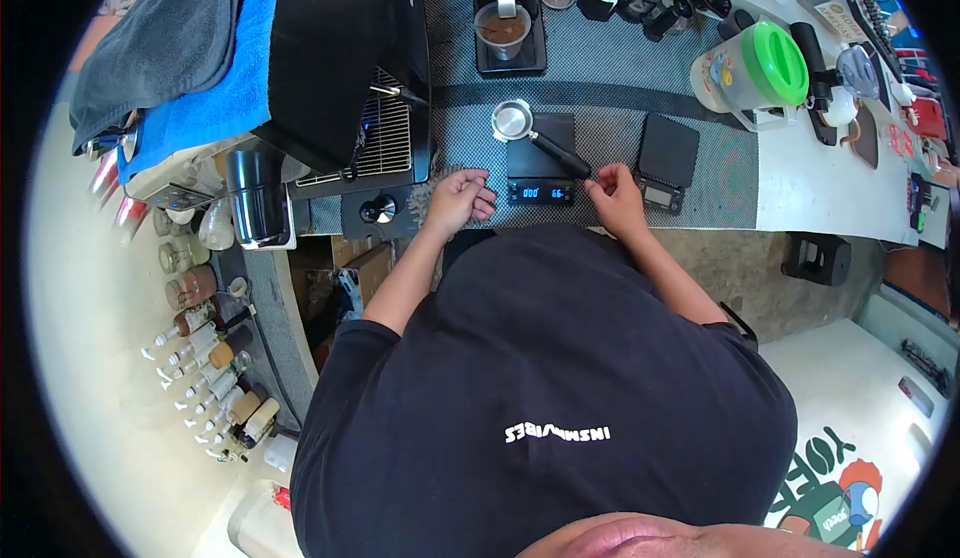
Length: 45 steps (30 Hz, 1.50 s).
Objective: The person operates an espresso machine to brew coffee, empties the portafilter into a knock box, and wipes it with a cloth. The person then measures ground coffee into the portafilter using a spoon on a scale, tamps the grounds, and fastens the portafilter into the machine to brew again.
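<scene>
A metal portafilter (512,120) with a black handle rests on a black coffee scale (532,160), whose blue display is lit. Its basket points to the far left and the handle slants toward my right hand (616,201). That hand sits at the mat's front edge, just beside the handle's end and apart from it, with loosely bent fingers and nothing visible in them. My left hand (462,200) lies left of the display, its fingers relaxed and apart, holding nothing. Behind the scale, a clear cup of brown coffee grounds (502,30) stands in a coffee grinder (540,53).
An espresso machine (345,48) with a drip grate (386,138) stands at left. A tamper (378,209) sits near its front. To the right are a second scale (667,150) and a green-lidded pitcher (775,65). Several pump bottles (215,388) line the left wall.
</scene>
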{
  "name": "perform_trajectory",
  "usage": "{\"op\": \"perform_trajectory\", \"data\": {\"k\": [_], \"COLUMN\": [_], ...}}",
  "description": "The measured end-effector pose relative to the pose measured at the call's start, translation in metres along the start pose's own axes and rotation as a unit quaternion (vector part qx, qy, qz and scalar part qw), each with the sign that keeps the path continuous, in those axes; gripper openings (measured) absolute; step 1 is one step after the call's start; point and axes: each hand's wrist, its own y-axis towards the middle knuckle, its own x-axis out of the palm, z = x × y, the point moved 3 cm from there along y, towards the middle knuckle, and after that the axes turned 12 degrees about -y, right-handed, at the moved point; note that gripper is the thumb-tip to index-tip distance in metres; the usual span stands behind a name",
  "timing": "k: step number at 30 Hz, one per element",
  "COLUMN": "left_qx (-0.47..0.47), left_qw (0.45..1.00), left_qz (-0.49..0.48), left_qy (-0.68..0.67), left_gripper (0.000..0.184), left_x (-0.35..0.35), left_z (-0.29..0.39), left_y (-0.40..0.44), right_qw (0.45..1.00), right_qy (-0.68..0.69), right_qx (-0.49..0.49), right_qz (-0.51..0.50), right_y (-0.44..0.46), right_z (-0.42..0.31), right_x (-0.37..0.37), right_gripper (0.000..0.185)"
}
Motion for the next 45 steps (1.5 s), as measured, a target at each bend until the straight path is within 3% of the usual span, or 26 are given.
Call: {"op": "perform_trajectory", "data": {"k": [2, 9, 13, 17, 19, 24, 27, 30, 33, 37, 41, 45], "left_qx": [0.0, 0.006, 0.007, -0.001, -0.003, 0.01, 0.01, 0.009, 0.012, 0.011, 0.002, 0.007], "left_qw": [1.0, 1.0, 1.0, 1.0, 1.0, 0.999, 0.999, 1.0, 1.0, 1.0, 1.0, 1.0], "left_qz": [-0.002, -0.017, -0.022, -0.022, -0.02, -0.016, -0.022, -0.02, -0.026, -0.023, -0.017, -0.02], "left_qy": [-0.001, -0.011, -0.01, -0.018, -0.021, -0.026, -0.025, -0.014, -0.007, -0.008, -0.002, -0.015], "left_gripper": [0.032, 0.032, 0.031, 0.031, 0.03, 0.031, 0.031, 0.031, 0.031, 0.03, 0.029, 0.028], "left_x": [0.0, -0.004, -0.005, -0.007, -0.006, -0.006, -0.007, -0.008, -0.007, -0.008, -0.007, -0.009], "left_z": [-0.001, -0.003, -0.002, -0.001, 0.0, -0.003, -0.004, -0.003, -0.003, -0.003, -0.001, -0.004], "left_y": [-0.001, 0.0, 0.0, 0.0, -0.001, 0.0, 0.0, 0.0, 0.0, 0.001, 0.001, 0.002], "right_qw": [0.999, 0.986, 0.991, 0.995, 0.996, 0.998, 0.994, 0.995, 0.993, 0.954, 0.97, 0.96], "right_qy": [0.028, 0.121, 0.113, 0.058, -0.004, 0.046, 0.057, 0.097, -0.015, 0.117, 0.091, 0.004], "right_qx": [0.02, -0.066, -0.055, -0.051, -0.049, -0.023, -0.069, -0.024, -0.085, -0.253, -0.208, -0.236], "right_qz": [-0.007, 0.093, 0.047, 0.064, 0.071, 0.027, 0.064, -0.007, 0.087, 0.108, 0.092, 0.152], "right_y": [0.004, 0.089, 0.184, 0.233, 0.233, 0.241, 0.235, 0.235, 0.226, 0.203, 0.201, 0.197], "right_z": [0.015, -0.037, -0.074, -0.104, -0.117, -0.098, -0.11, -0.112, -0.123, -0.17, -0.199, -0.2], "right_x": [0.009, -0.005, 0.018, 0.053, 0.059, 0.065, 0.063, 0.056, 0.05, 0.057, 0.061, 0.057], "right_gripper": [0.03, 0.029, 0.052, 0.059, 0.059, 0.059, 0.065, 0.065, 0.066, 0.091, 0.093, 0.088]}}
